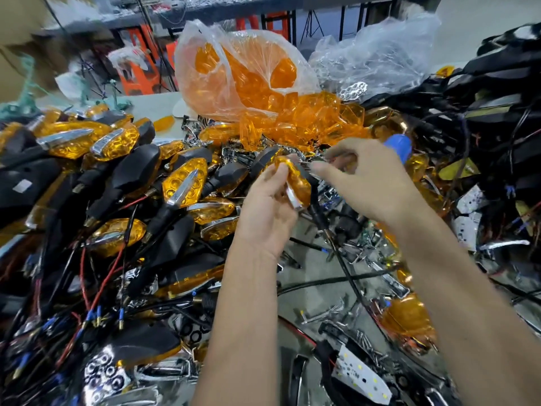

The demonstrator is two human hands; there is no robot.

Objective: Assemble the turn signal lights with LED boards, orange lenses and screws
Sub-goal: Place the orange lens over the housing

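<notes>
Item: turn signal light, above the parts pile, gripped by your left hand, lens sideways, probably exposing its back. Right hand curls round blue-handled screwdriver, tip at housing.

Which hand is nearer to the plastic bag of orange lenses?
The right hand. It is just below the lenses that spill from the plastic bag of orange lenses. The left hand is lower and farther, and it holds a turn signal light.

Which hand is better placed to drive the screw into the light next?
Probably the right hand: it already holds the blue-handled screwdriver, while the left hand grips the orange-lensed turn signal light.
</notes>
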